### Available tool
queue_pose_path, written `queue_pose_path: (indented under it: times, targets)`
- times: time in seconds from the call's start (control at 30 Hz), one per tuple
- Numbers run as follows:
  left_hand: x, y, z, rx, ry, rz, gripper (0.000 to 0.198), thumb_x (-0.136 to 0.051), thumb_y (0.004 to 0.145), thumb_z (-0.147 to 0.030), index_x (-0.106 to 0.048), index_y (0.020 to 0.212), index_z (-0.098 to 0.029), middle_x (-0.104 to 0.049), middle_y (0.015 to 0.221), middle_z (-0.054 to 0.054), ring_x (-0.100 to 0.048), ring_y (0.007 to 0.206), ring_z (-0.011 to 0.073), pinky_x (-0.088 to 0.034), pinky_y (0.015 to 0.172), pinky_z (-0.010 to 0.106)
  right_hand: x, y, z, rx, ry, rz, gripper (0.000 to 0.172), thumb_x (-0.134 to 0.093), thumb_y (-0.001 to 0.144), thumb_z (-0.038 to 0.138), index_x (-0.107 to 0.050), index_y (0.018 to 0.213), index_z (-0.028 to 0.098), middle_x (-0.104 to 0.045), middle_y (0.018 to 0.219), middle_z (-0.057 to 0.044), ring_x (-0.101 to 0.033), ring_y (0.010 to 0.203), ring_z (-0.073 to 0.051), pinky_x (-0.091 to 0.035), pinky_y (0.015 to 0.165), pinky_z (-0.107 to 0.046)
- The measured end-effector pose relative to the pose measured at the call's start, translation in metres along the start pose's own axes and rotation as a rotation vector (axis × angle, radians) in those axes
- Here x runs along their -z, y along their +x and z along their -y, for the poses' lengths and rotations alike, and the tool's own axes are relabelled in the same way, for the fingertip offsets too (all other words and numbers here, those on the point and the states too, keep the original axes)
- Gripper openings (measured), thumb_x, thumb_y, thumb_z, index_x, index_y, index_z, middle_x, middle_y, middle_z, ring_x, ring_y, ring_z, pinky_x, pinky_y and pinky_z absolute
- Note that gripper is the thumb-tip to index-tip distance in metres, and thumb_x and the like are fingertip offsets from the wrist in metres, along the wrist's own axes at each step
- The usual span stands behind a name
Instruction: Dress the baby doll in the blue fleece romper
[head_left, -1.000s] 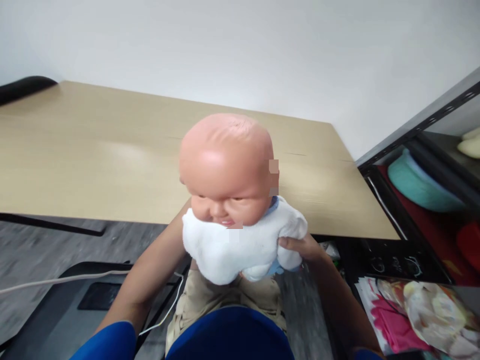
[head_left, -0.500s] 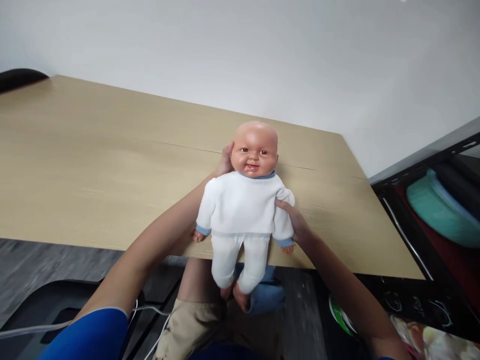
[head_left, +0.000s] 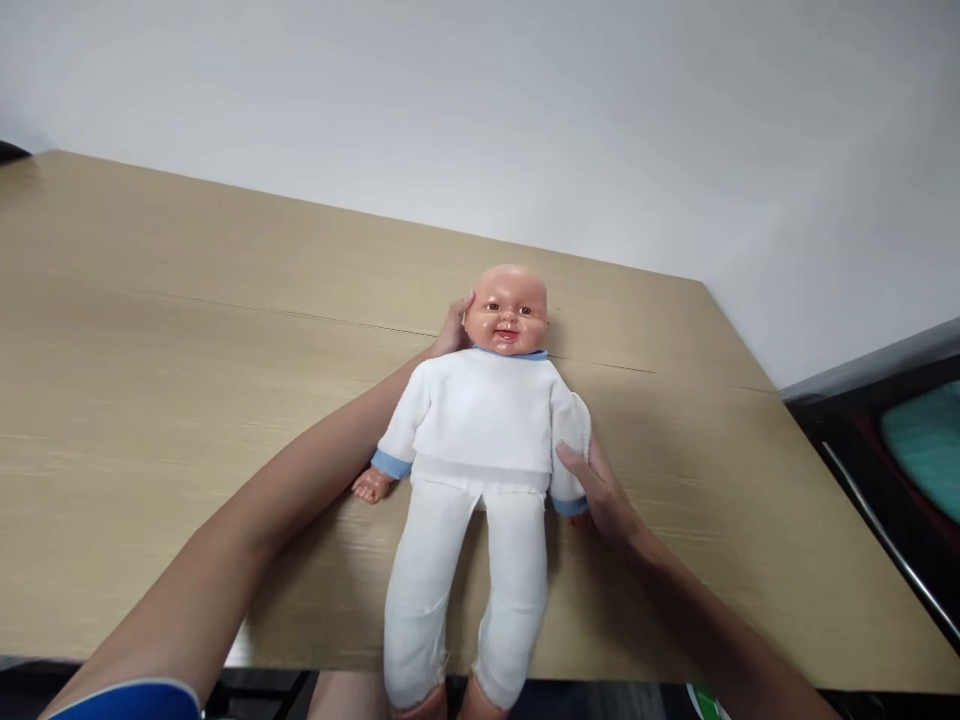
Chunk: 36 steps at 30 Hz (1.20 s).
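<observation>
Pale wall and tan surface, head view. Doll, in white clothes with blue trim, lies face up on the surface near its close edge, head toward the wall; the ankles pass over that edge and the feet fall outside the frame.

Left hand: placed at the side of the head and partly behind it, touching; the fingers are largely hidden, so how far they close cannot be told. Right hand: closed around the doll's sleeve, thumb on top, remaining fingers concealed.

Change: half a second earlier the legs hang from the hips beyond the edge; now most of their length is over the surface, and the right thumb sits lower on the sleeve. Judged from this, the surface bears most of the weight, and the hands steady the doll more than lift it.

Right margin: black unit with a teal item. Lower left: blue cuff of the person's clothing.
</observation>
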<state>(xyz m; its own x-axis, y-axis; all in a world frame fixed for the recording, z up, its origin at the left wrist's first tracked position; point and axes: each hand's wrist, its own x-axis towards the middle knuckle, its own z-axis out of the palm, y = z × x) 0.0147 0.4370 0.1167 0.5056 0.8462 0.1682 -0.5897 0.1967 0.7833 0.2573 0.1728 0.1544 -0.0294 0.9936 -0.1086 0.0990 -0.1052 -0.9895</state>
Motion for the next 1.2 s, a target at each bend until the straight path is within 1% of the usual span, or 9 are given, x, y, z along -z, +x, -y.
queue_pose_path:
  times: [0.1,0.2,0.4,0.53,0.73,0.87,0.97,1.03,1.2]
  targets:
    - [0.009,0.019,-0.004,-0.048,-0.004,-0.039,0.085,-0.065,0.102,-0.089,-0.084,0.141,-0.017,-0.091,0.145,0.015,-0.064,0.17,0.0438,-0.039,0.152,0.055,0.004,-0.002,-0.005,0.008,-0.113,-0.047,0.09,-0.078,0.107,0.079,-0.053,0.178,0.03,-0.061,0.185,-0.015,-0.051,0.178,-0.039,-0.033,0.153,-0.062]
    - [0.017,0.03,-0.011,-0.04,0.014,-0.04,0.084,-0.061,0.106,-0.088,-0.083,0.146,-0.016,-0.089,0.15,0.014,-0.065,0.169,0.0439,-0.041,0.151,0.056,0.006,-0.004,-0.011,0.028,-0.236,-0.12,0.088,-0.077,0.108,0.08,-0.055,0.175,0.028,-0.06,0.185,-0.017,-0.054,0.174,-0.041,-0.034,0.152,-0.064]
    - [0.028,0.031,-0.029,0.053,0.107,-0.026,0.077,-0.063,0.106,-0.081,-0.087,0.142,-0.017,-0.091,0.145,0.013,-0.069,0.165,0.0456,-0.042,0.149,0.057,0.006,-0.007,-0.02,0.025,-0.285,-0.145,0.086,-0.079,0.109,0.073,-0.051,0.178,0.032,-0.058,0.186,-0.016,-0.054,0.174,-0.039,-0.039,0.149,-0.06]
    - [0.028,0.028,-0.036,0.071,0.17,0.016,0.08,-0.066,0.102,-0.084,-0.089,0.139,-0.017,-0.092,0.141,0.015,-0.072,0.16,0.048,-0.045,0.147,0.057,0.006,-0.007,-0.025,0.044,-0.33,-0.156,0.084,-0.078,0.11,0.071,-0.05,0.179,0.032,-0.06,0.183,-0.017,-0.06,0.168,-0.039,-0.042,0.147,-0.062]
    - [0.026,0.029,-0.037,0.134,0.244,0.051,0.082,-0.073,0.093,-0.087,-0.088,0.138,-0.02,-0.093,0.137,0.015,-0.081,0.148,0.0471,-0.055,0.14,0.056,0.008,-0.006,-0.032,0.107,-0.404,-0.19,0.081,-0.078,0.11,0.072,-0.054,0.176,0.032,-0.065,0.178,-0.018,-0.064,0.164,-0.042,-0.048,0.142,-0.068]
    - [0.022,0.028,-0.039,0.082,0.299,0.052,0.083,-0.069,0.097,-0.091,-0.087,0.137,-0.021,-0.095,0.128,0.015,-0.083,0.144,0.0474,-0.056,0.139,0.059,0.009,-0.006,-0.033,0.109,-0.407,-0.19,0.078,-0.076,0.11,0.073,-0.055,0.176,0.035,-0.066,0.177,-0.017,-0.065,0.162,-0.043,-0.049,0.14,-0.069]
    - [0.019,0.026,-0.039,0.088,0.291,0.072,0.081,-0.073,0.097,-0.091,-0.088,0.136,-0.021,-0.095,0.126,0.015,-0.083,0.144,0.0472,-0.056,0.139,0.06,0.01,-0.006,-0.032,0.12,-0.414,-0.186,0.077,-0.076,0.11,0.073,-0.056,0.175,0.034,-0.066,0.176,-0.018,-0.065,0.162,-0.043,-0.05,0.14,-0.069]
    - [0.018,0.026,-0.037,0.104,0.28,0.055,0.08,-0.077,0.096,-0.089,-0.088,0.134,-0.02,-0.095,0.127,0.016,-0.084,0.143,0.0472,-0.056,0.139,0.061,0.01,-0.006,-0.032,0.124,-0.415,-0.184,0.078,-0.077,0.11,0.073,-0.057,0.174,0.033,-0.066,0.177,-0.018,-0.064,0.163,-0.043,-0.05,0.14,-0.069]
    - [0.019,0.028,-0.033,0.111,0.28,0.006,0.079,-0.078,0.094,-0.088,-0.088,0.132,-0.02,-0.095,0.125,0.016,-0.085,0.14,0.0473,-0.057,0.138,0.062,0.01,-0.006,-0.032,0.122,-0.404,-0.182,0.079,-0.077,0.11,0.073,-0.057,0.175,0.032,-0.067,0.176,-0.019,-0.067,0.161,-0.042,-0.053,0.138,-0.067]
